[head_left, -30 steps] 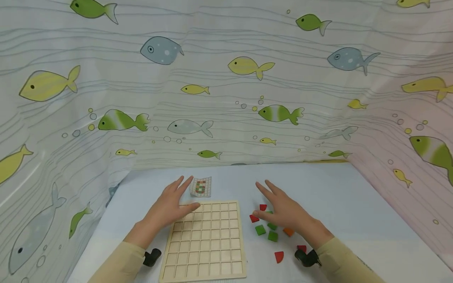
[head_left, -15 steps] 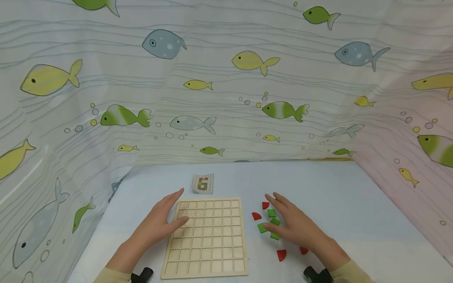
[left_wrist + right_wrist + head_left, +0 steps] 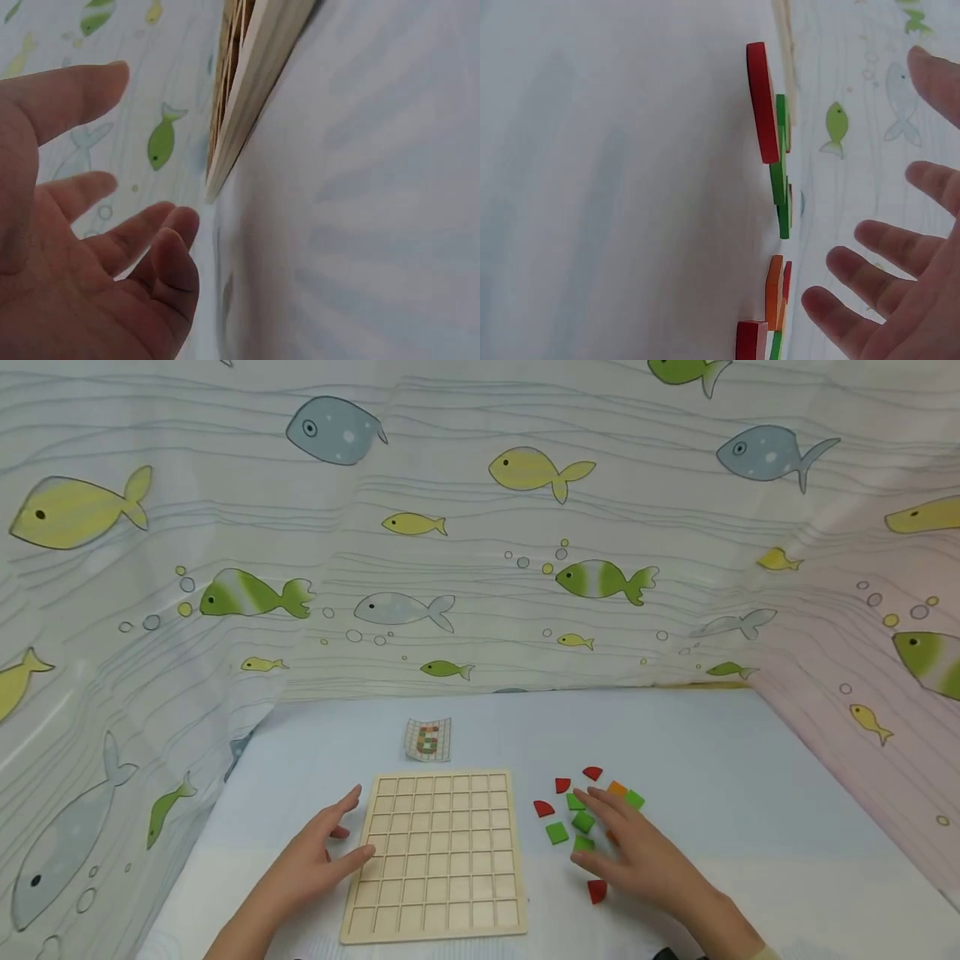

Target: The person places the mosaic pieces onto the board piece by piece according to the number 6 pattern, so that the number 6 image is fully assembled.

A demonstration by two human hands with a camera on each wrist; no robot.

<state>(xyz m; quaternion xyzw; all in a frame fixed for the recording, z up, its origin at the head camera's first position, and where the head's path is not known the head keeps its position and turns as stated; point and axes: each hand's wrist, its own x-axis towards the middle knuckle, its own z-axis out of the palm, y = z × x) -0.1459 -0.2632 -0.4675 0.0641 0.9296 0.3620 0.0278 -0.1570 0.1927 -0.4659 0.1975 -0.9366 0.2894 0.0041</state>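
Note:
A wooden grid board (image 3: pixel 442 860) lies flat on the table, its square cells bare. At its left edge my left hand (image 3: pixel 307 860) hovers with loosely bent fingers and holds nothing; the left wrist view shows the palm apart from the board's edge (image 3: pixel 251 90). My right hand (image 3: pixel 637 860) is held over scattered flat pieces, fingers spread, gripping nothing. Among these are green squares (image 3: pixel 557 833), red quarter-circles (image 3: pixel 543 809) and an orange piece (image 3: pixel 617 788). Part of the group is hidden under the right hand. In the right wrist view a red piece (image 3: pixel 762 105) stands nearest, apart from the fingers.
A small paper card (image 3: pixel 428 740) with a coloured grid pattern lies behind the board. The pale table (image 3: pixel 675 735) ends at a curtain (image 3: pixel 480 552) printed with fish, which encloses the back and sides.
Both hands have drawn back toward the person and moved lower, the left away from above the board. More of the pieces at the right now show. The head view has tilted slightly downward.

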